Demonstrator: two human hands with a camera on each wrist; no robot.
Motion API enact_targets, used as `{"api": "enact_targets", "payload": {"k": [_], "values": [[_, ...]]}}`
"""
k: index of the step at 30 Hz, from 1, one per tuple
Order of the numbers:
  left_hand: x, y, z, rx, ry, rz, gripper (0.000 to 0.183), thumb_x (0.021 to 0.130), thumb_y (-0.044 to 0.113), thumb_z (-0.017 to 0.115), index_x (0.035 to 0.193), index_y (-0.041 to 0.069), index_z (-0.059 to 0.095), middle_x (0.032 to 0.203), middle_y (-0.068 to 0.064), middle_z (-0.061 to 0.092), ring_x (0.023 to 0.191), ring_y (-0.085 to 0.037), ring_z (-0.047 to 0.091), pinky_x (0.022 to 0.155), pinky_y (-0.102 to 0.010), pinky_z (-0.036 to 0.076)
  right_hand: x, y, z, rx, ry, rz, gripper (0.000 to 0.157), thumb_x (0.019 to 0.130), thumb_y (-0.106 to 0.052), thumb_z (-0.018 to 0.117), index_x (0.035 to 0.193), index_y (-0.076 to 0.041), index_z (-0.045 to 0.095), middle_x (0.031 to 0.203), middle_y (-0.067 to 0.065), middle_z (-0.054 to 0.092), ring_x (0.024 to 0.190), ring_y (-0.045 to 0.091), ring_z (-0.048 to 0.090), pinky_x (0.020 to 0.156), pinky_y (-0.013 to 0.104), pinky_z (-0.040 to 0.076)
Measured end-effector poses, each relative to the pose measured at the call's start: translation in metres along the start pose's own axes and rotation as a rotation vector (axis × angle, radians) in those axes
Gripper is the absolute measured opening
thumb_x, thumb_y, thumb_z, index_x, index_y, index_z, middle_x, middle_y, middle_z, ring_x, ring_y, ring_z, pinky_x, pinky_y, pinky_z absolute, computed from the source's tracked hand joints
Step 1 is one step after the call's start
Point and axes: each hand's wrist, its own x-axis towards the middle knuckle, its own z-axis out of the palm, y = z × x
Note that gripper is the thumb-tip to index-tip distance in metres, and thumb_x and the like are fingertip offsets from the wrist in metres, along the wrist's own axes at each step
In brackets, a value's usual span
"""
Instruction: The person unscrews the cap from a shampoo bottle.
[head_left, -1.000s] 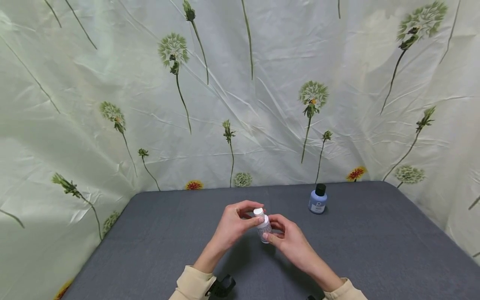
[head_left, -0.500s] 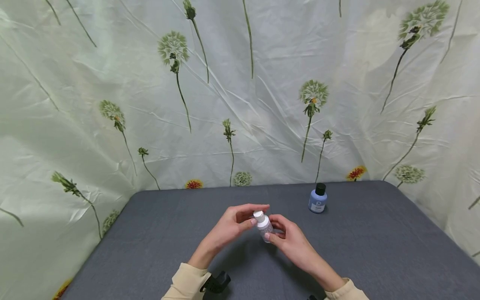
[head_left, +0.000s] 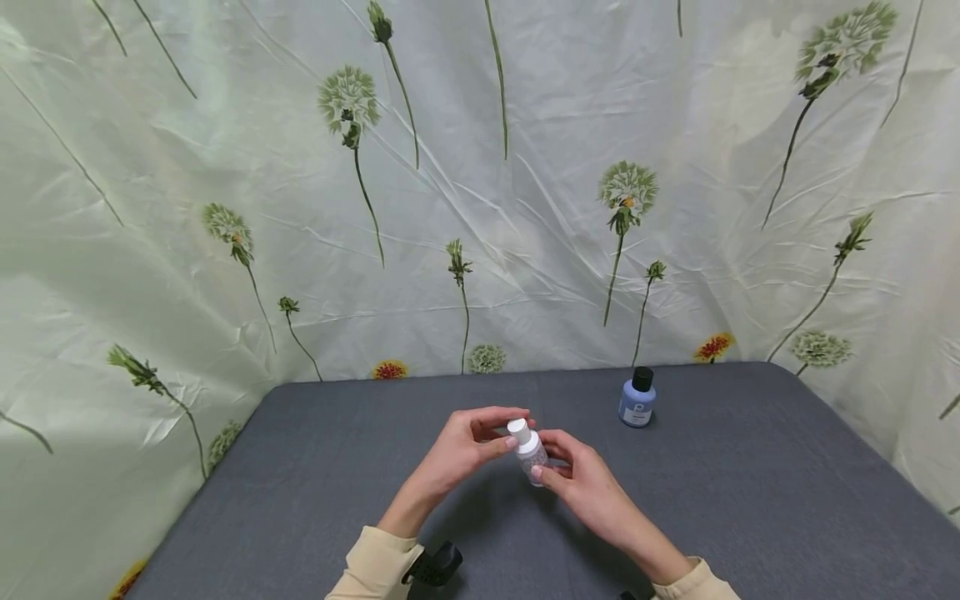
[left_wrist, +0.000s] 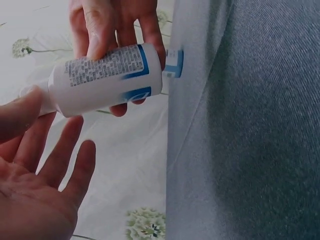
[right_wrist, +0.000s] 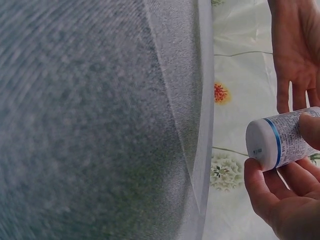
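I hold a small white bottle [head_left: 533, 457] in front of me, above the grey-covered table [head_left: 337, 475], leaning a little so that its top tips to my left. My right hand [head_left: 588, 492] grips the body, thumb on the near side and fingers curled round behind. My left hand [head_left: 461, 450] is at the top — thumb and forefinger pinch the white cap [head_left: 518, 429] narrowly, while the other fingers are spread loosely away from the bottle. The side turned to my left wrist shows small dark print and blue markings near the base, too blurred to read. Farther off to the right, near the table's far edge and well apart from my hands, a blue bottle [head_left: 637, 410] with a black cap [head_left: 642, 378] stands upright. Behind everything hangs a pale cloth [head_left: 540, 225] printed with dandelions — creased nearly all over.
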Motion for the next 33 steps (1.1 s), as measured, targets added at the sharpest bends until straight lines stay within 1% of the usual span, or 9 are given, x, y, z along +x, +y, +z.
{"api": "enact_targets", "payload": {"k": [4,7,11,15,18,22,25,29,33], "values": [[-0.0005,0.0071,0.0031,0.044,0.064,-0.017,0.032,0.089,0.001,0.070,0.121,0.005,0.069,0.116,-0.008,0.070,0.104,-0.026,0.063,0.083,-0.037,0.051,0.0002,-0.0009,-0.0002,-0.012,0.006,0.010,0.040,0.091,-0.008,0.071,0.128,0.000,0.057,0.125,0.017,0.062,0.114,0.029,0.061,0.088,0.040,0.053],[-0.0010,0.0070,0.0046,0.054,0.110,-0.030,0.028,0.087,0.002,0.074,0.115,0.004,0.070,0.110,-0.007,0.071,0.095,-0.022,0.064,0.079,-0.036,0.052,0.0002,-0.0008,0.0007,-0.021,0.009,0.022,0.040,0.091,-0.009,0.071,0.128,0.000,0.057,0.125,0.016,0.062,0.113,0.029,0.061,0.088,0.041,0.053],[-0.0007,0.0015,0.0053,0.065,0.165,-0.033,0.026,0.084,0.008,0.079,0.109,0.007,0.072,0.103,-0.003,0.072,0.086,-0.018,0.065,0.073,-0.032,0.053,-0.0001,-0.0002,0.0016,-0.021,0.008,0.029,0.040,0.091,-0.009,0.071,0.128,0.000,0.057,0.124,0.016,0.062,0.112,0.028,0.061,0.088,0.042,0.053],[0.0001,0.0017,0.0068,0.083,0.192,-0.038,0.025,0.083,0.006,0.079,0.107,0.008,0.072,0.102,-0.005,0.071,0.083,-0.019,0.064,0.072,-0.033,0.053,-0.0007,-0.0002,0.0012,-0.015,0.003,0.024,0.041,0.091,-0.011,0.071,0.128,0.001,0.057,0.124,0.017,0.062,0.111,0.029,0.062,0.087,0.042,0.053],[0.0017,-0.0005,0.0055,0.089,0.151,-0.011,0.033,0.085,0.005,0.077,0.117,0.009,0.069,0.111,-0.007,0.070,0.096,-0.021,0.064,0.077,-0.035,0.051,-0.0008,-0.0001,0.0006,-0.013,0.004,0.017,0.041,0.092,-0.011,0.071,0.128,0.000,0.057,0.124,0.017,0.062,0.111,0.029,0.062,0.087,0.041,0.053],[0.0015,-0.0026,0.0013,0.074,0.023,0.064,0.045,0.090,0.004,0.071,0.133,0.012,0.061,0.131,-0.004,0.062,0.120,-0.023,0.056,0.090,-0.038,0.048,0.0003,0.0009,0.0004,-0.017,0.005,0.004,0.040,0.092,-0.011,0.070,0.128,0.000,0.057,0.125,0.017,0.062,0.113,0.029,0.060,0.088,0.040,0.053],[0.0007,-0.0019,-0.0009,0.044,-0.059,0.092,0.044,0.094,0.002,0.065,0.137,0.013,0.059,0.137,-0.002,0.058,0.125,-0.022,0.053,0.096,-0.038,0.046,0.0011,0.0019,-0.0001,-0.019,0.003,0.004,0.040,0.093,-0.010,0.069,0.129,0.000,0.056,0.125,0.017,0.061,0.115,0.030,0.060,0.088,0.041,0.052],[-0.0001,-0.0010,-0.0017,-0.015,-0.096,0.069,0.040,0.097,0.002,0.060,0.135,0.016,0.062,0.136,-0.001,0.059,0.125,-0.019,0.054,0.098,-0.033,0.046,0.0021,0.0025,-0.0012,-0.034,-0.007,0.024,0.040,0.093,-0.012,0.069,0.130,-0.001,0.055,0.127,0.016,0.061,0.117,0.031,0.058,0.091,0.042,0.051],[-0.0001,-0.0019,-0.0005,-0.042,-0.085,0.055,0.038,0.097,0.004,0.060,0.134,0.013,0.063,0.132,-0.003,0.062,0.124,-0.021,0.055,0.096,-0.032,0.047,0.0017,0.0024,-0.0013,-0.035,-0.006,0.031,0.041,0.093,-0.011,0.070,0.130,-0.001,0.055,0.127,0.016,0.061,0.117,0.031,0.059,0.091,0.042,0.051]]}}
